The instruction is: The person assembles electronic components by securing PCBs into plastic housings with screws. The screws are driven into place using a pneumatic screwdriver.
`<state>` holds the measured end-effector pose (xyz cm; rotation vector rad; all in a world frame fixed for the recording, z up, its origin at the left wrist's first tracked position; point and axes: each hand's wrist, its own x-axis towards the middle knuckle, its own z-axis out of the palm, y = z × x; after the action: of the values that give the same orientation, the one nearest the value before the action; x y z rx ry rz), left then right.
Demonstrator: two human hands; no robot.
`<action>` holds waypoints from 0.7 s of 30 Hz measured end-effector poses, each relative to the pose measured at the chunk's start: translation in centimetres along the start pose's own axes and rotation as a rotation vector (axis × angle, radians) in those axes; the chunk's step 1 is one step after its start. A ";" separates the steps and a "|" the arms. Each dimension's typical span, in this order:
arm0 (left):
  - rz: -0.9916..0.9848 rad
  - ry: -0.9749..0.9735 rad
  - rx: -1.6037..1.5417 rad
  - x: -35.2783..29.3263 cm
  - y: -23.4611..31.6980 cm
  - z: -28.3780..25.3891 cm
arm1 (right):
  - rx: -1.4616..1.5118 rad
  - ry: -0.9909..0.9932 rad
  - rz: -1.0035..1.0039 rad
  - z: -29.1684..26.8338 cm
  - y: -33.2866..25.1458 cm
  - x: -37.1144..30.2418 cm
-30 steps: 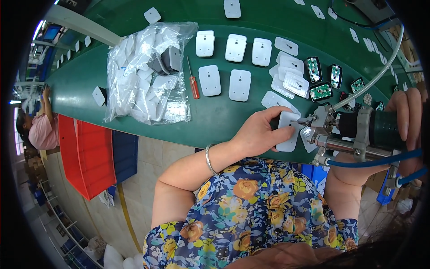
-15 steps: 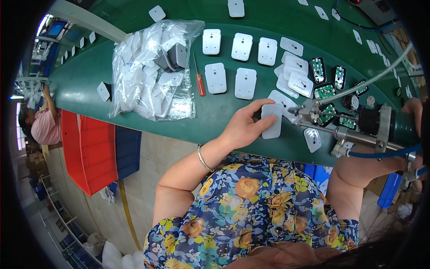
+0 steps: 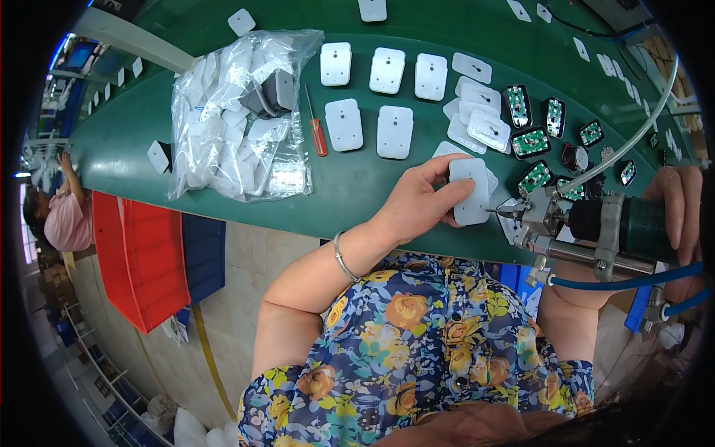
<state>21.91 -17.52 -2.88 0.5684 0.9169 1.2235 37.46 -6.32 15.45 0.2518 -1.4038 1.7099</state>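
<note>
The left hand's (image 3: 418, 197) grip is clamping a white case (image 3: 468, 195), the right hand's (image 3: 678, 208) a driver (image 3: 585, 218) toward four o'clock — five seemingly closed cases (image 3: 394, 133) are lying near eleven, uncovered circuit boards (image 3: 531, 141) near two.

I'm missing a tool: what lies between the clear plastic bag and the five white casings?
In the head view, a red-handled screwdriver lies there on the green tabletop.
</note>
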 end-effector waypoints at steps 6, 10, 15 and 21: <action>0.002 0.040 0.020 -0.7 0.1 -0.2 | 0.108 -0.218 0.091 -2.1 0.0 -0.4; 0.019 0.051 0.062 -0.8 0.3 -0.1 | 0.125 -0.228 0.096 -1.4 0.9 0.0; 0.108 0.104 0.088 -0.4 0.3 0.2 | 0.135 -0.235 0.102 1.8 2.4 0.6; 0.016 0.087 0.047 -0.4 0.4 0.2 | 0.157 -0.239 0.099 1.8 2.9 0.9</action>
<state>21.83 -17.80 -2.38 0.5637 1.0184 1.2520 34.15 -7.39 14.60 0.4953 -1.4737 1.9248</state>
